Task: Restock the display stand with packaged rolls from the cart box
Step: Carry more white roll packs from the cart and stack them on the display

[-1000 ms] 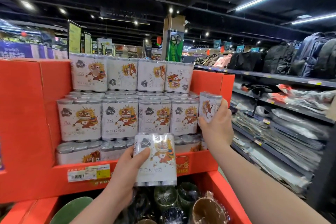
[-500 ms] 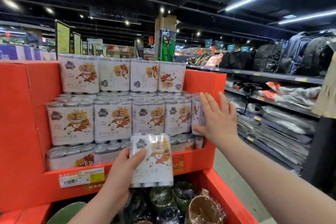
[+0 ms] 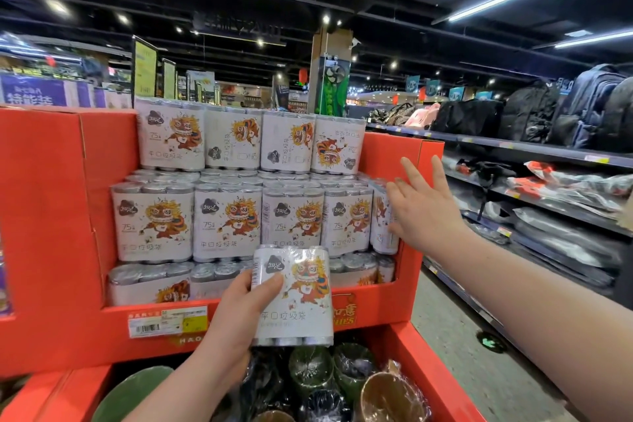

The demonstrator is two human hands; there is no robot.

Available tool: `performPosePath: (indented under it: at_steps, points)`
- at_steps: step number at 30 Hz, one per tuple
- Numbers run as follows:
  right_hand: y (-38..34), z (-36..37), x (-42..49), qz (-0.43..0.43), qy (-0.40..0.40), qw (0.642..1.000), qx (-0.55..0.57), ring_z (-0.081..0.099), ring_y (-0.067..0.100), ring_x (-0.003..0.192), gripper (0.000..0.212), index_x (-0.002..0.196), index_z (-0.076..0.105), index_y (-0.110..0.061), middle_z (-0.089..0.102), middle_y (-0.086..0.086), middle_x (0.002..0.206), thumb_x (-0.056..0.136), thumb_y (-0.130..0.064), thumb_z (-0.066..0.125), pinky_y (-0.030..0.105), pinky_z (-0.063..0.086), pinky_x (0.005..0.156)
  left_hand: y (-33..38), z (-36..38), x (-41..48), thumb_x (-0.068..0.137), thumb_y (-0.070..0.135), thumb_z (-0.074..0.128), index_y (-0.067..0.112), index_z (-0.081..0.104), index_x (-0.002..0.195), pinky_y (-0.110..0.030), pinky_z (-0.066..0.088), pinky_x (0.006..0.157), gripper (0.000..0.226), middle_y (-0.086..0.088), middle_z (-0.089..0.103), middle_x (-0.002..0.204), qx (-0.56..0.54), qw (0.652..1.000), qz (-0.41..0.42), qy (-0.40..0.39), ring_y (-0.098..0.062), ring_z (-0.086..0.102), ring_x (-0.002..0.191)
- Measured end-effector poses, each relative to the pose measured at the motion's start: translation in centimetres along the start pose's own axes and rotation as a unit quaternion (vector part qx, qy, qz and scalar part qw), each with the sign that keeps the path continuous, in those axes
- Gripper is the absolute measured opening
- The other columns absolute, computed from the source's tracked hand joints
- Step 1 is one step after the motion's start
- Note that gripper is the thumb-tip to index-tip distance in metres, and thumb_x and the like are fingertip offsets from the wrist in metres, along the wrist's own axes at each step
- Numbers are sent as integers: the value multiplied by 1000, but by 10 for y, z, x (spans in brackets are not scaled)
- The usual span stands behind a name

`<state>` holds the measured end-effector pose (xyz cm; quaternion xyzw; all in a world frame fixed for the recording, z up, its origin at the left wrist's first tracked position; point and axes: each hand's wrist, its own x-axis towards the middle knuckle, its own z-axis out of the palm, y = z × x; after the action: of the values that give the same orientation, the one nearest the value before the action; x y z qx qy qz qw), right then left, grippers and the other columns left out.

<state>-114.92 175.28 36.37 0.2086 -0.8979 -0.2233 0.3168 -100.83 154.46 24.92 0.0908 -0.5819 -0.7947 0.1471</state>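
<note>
Overlapping held pack [image 3: 295,298]: left hand [image 3: 236,315]

The left forearm, bare, came into view from the lower centre; the left hand [image 3: 236,312] gripped a pack of rolls [image 3: 298,298] upright, thumb across its front. The right arm stretched in from the lower right, the right hand [image 3: 421,212] flat, fingers straight and spread, pointing upward.

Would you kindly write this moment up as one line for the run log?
left hand: holds pack | right hand: open, beside end pack | stand: rows stocked
</note>
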Motion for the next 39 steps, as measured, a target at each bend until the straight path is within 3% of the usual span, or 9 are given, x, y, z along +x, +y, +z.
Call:
performPosePath:
  at_steps: [8, 11, 15, 20, 29, 32, 34, 36, 39]
  points:
    - [-9, 1, 9, -6, -24, 1000, -4, 16, 32, 146, 51, 138, 38, -10, 52, 9, 136, 91, -26, 53, 56, -8, 115, 2, 5, 2, 89, 15, 62, 10, 59, 114, -47, 56, 79, 26, -11, 75, 96, 14, 1000, 3, 20, -30, 72, 89]
    - [1, -4, 15, -36, -37, 999, 1, 22, 30, 144, 61, 137, 37, -13, 52, 7, 137, 87, -42, 56, 55, -3, 116, 3, 6, 0, 89, 14, 62, 11, 59, 113, -49, 56, 81, 24, -10, 75, 95, 16, 1000, 3, 23, -30, 72, 88]
    - [4, -10, 22, -67, -80, 994, -38, 11, 30, 147, 76, 142, 33, -13, 44, 4, 145, 82, -54, 57, 64, -8, 110, 3, 6, -1, 89, 14, 62, 13, 60, 112, -50, 56, 81, 23, -10, 75, 95, 18, 999, 5, 33, -30, 72, 88]
    - [-8, -11, 29, -65, -115, 989, -66, 5, 32, 148, 55, 134, 46, -16, 50, 1, 142, 86, -37, 61, 64, -11, 110, 1, 4, 1, 89, 15, 62, 14, 59, 113, -48, 57, 77, 23, -10, 76, 95, 20, 999, 6, 40, -30, 72, 88]
    - [-6, -9, 48, -79, -170, 981, -52, 27, 27, 143, 66, 142, 37, -13, 50, 1, 142, 87, -38, 63, 55, 3, 117, 6, 5, -5, 88, 16, 63, 14, 59, 115, -50, 56, 84, 27, -8, 76, 96, 23, 999, 10, 40, -28, 72, 89]
    - [-9, -9, 43, -88, -151, 985, 1, 20, 30, 145, 91, 150, 16, -12, 28, 7, 155, 81, -46, 67, 55, 7, 116, 7, 5, -9, 89, 16, 62, 14, 59, 114, -50, 55, 85, 26, -7, 76, 96, 32, 999, 15, 34, -27, 72, 89]
    - [-13, -9, 41, -98, -115, 985, 83, 14, 27, 147, 94, 152, 9, -16, 14, 3, 160, 83, -55, 61, 56, 8, 116, 7, 5, -9, 89, 16, 62, 14, 59, 114, -50, 56, 84, 26, -7, 76, 96, 32, 999, 18, 30, -27, 73, 89]
    - [-20, -7, 42, -94, -100, 977, 164, 19, 22, 146, 82, 151, 15, -18, 20, 1, 159, 88, -56, 52, 55, 11, 115, 6, 6, -9, 88, 15, 62, 14, 59, 114, -49, 56, 82, 26, -8, 76, 96, 28, 999, 20, 28, -27, 73, 88]
    - [-28, 2, 45, -39, -76, 964, 251, 42, 23, 132, 62, 140, 37, -22, 44, 0, 144, 89, -54, 51, 47, 26, 108, 5, 4, -7, 87, 15, 63, 14, 59, 114, -47, 57, 79, 28, -8, 76, 96, 25, 999, 23, 31, -28, 73, 88]
